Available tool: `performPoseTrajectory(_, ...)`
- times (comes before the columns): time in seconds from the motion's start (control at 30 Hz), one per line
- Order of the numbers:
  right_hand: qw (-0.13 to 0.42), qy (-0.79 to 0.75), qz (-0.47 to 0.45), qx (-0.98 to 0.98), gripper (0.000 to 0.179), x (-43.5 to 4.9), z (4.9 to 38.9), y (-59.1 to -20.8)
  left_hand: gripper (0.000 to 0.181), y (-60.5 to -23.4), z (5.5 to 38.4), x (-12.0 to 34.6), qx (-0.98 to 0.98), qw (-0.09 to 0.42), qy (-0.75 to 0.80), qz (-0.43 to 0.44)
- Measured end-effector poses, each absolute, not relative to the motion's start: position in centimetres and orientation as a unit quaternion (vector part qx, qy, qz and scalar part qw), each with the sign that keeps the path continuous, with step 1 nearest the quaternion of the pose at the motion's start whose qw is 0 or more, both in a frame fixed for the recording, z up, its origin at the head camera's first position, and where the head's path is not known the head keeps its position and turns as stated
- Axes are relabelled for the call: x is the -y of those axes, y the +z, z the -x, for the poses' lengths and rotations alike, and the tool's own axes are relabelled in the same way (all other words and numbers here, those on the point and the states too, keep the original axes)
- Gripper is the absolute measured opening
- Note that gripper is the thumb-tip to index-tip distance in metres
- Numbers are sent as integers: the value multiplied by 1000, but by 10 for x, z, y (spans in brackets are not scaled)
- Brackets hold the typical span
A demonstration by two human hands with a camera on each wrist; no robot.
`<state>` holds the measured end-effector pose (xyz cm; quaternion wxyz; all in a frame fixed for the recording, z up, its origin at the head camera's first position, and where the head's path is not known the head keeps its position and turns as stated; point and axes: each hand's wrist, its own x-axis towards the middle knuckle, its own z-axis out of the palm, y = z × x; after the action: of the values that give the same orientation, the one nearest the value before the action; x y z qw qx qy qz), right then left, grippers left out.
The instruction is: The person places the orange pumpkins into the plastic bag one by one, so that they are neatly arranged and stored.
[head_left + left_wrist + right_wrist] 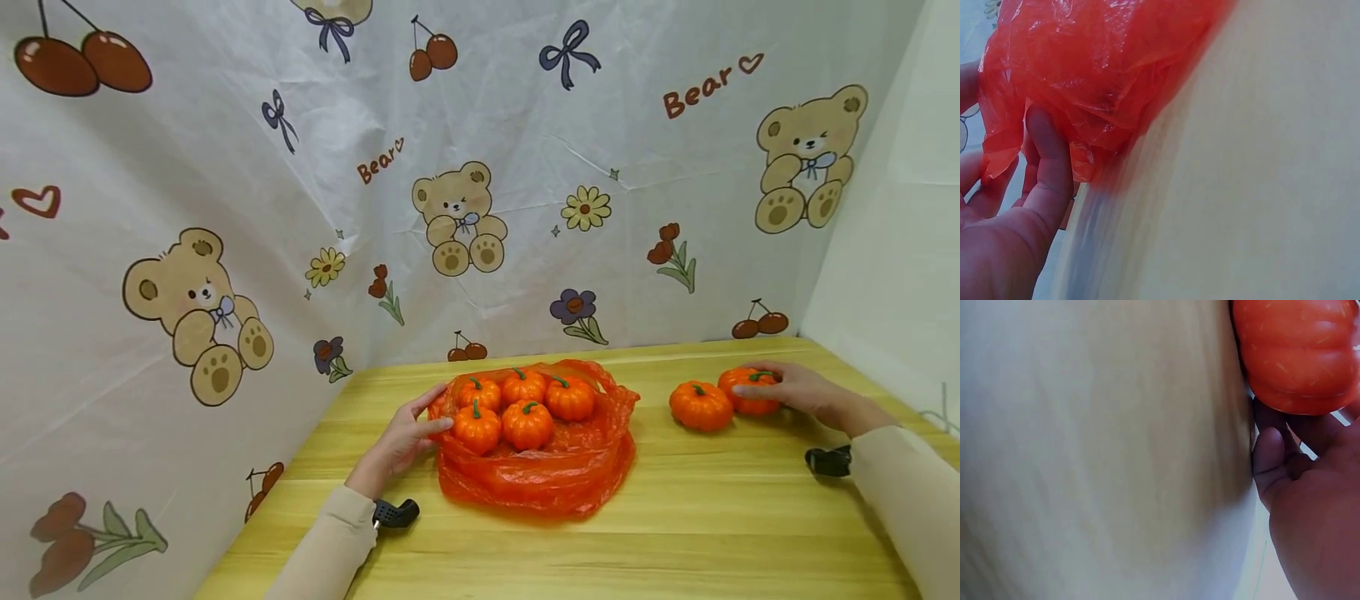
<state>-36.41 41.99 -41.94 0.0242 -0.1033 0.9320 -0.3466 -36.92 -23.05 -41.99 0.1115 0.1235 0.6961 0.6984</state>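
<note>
A crinkled red plastic bag point(540, 483) lies spread open on the table, with several small orange pumpkins point(527, 425) with green stems inside. At the bag's left edge, my left hand point(405, 433) holds the rim, thumb on the near side and fingers behind. The left wrist view shows the bag's thin red plastic point(1085, 81) between thumb and fingers. Off to the right, my right hand point(806, 392) grips a small pumpkin point(750, 404), thumb in front and fingers over its far side. Another pumpkin point(701, 407) sits just left of it. In the right wrist view, the gripped pumpkin point(1297, 356) shows its ribbed side.
Everything stands on a light wood-grain table point(675, 517). Behind it hangs a white sheet point(517, 300) printed with bears, bows and flowers, which also runs along the left side. A plain white wall point(900, 250) rises at the right. Each wrist carries a black camera mount point(396, 513).
</note>
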Motion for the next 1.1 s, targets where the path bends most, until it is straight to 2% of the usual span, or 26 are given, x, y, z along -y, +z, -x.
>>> performPoseTrajectory(0.4,21,-364,99,-926,76,-423,366,-404,77,-421,369,230,-691,108,703,-124)
performPoseTrajectory(0.67,30,-402,103,-909,54,-417,366,-382,77,-418,369,230,-684,113,712,-108)
performPoseTrajectory(1.1,36,-367,127,-921,69,-386,361,-343,79,-418,367,229,-696,111,699,-120)
